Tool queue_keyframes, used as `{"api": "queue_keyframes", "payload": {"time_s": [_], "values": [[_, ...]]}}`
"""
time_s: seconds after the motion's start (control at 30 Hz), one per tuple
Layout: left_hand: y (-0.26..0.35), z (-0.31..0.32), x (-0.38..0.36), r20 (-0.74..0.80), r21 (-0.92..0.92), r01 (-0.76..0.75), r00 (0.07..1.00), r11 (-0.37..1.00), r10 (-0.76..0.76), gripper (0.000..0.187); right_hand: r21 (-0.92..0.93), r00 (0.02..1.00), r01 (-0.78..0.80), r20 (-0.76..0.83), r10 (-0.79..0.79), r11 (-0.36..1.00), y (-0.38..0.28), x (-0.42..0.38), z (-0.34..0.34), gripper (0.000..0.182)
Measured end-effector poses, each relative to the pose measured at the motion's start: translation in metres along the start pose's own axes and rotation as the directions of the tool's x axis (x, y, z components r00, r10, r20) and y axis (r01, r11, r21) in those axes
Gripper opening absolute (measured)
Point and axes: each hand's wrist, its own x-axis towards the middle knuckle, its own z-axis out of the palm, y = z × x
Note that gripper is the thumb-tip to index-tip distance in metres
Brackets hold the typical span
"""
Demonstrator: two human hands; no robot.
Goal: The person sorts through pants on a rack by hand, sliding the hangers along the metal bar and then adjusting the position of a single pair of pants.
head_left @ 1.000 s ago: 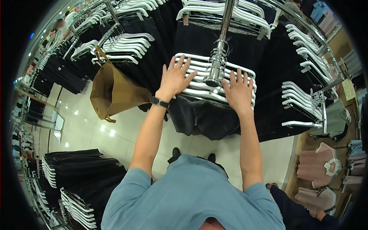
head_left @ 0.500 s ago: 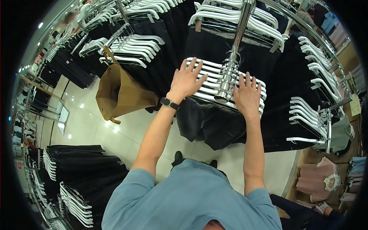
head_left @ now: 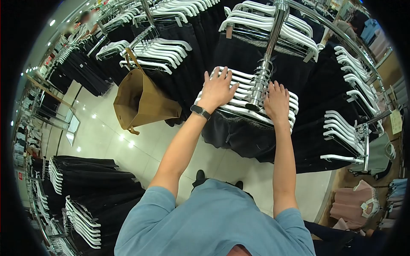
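Observation:
White hangers [head_left: 252, 116] hang in a tight row from a chrome rail arm [head_left: 255, 101], with black garments [head_left: 239, 133] below them. My left hand [head_left: 217, 88] lies palm down across the hangers on the left side of the arm, fingers spread. On the other side, my right hand [head_left: 277, 103] rests on the same row with its fingers stretched out, close to the chrome arm. Neither hand is wrapped round anything. A dark watch [head_left: 200, 112] sits on my left wrist. The hanger hooks bunch along the arm.
An open brown bag [head_left: 143, 104] hangs at left from another rack. More white hangers [head_left: 273, 26] hold dark clothes behind. A side rack [head_left: 365, 147] stands at right, near a pink top [head_left: 352, 205]. Black garments [head_left: 98, 179] hang at lower left. Blurred people stand far back.
The view has shifted slightly, so the racks and bag appear a little further right. Both hands stay on the hangers with fingers extended; the right hand has barely moved.

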Motion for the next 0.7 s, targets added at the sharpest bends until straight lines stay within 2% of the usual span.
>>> {"api": "queue_keyframes", "payload": {"time_s": [0.17, 0.27, 0.37, 0.47, 0.53, 0.6, 0.7], "values": [[0.008, 0.002, -0.011, -0.001, -0.057, -0.091, 0.996, 0.994, 0.091, 0.064, 0.178, 0.992, 0.116, -0.062, -0.106, 0.977, 0.006, -0.009, -0.001, 0.047], [0.005, -0.003, -0.014, 0.048, -0.101, -0.155, 0.986, 0.983, 0.160, 0.073, 0.192, 0.982, 0.191, -0.026, -0.189, 0.963, 0.012, -0.015, 0.000, 0.051], [0.007, -0.020, -0.018, 0.129, -0.046, -0.221, 0.966, 0.974, 0.225, 0.073, 0.235, 0.968, 0.205, 0.098, -0.233, 0.950, 0.019, -0.021, -0.011, 0.062], [0.003, -0.025, -0.025, 0.153, -0.198, -0.323, 0.923, 0.926, 0.354, 0.089, 0.225, 0.953, 0.186, 0.196, -0.231, 0.956, 0.013, -0.030, -0.033, 0.075], [0.004, -0.029, -0.029, 0.161, -0.233, -0.374, 0.896, 0.898, 0.415, 0.110, 0.234, 0.953, 0.192, 0.189, -0.238, 0.953, 0.012, -0.034, -0.036, 0.095], [0.007, -0.032, -0.029, 0.190, -0.217, -0.364, 0.894, 0.906, 0.405, 0.117, 0.195, 0.950, 0.176, 0.224, -0.219, 0.965, 0.010, -0.034, -0.040, 0.100], [0.020, -0.026, -0.027, 0.174, -0.174, -0.358, 0.906, 0.917, 0.387, 0.118, 0.136, 0.967, 0.170, 0.168, -0.192, 0.976, 0.010, -0.025, -0.031, 0.098]]}}
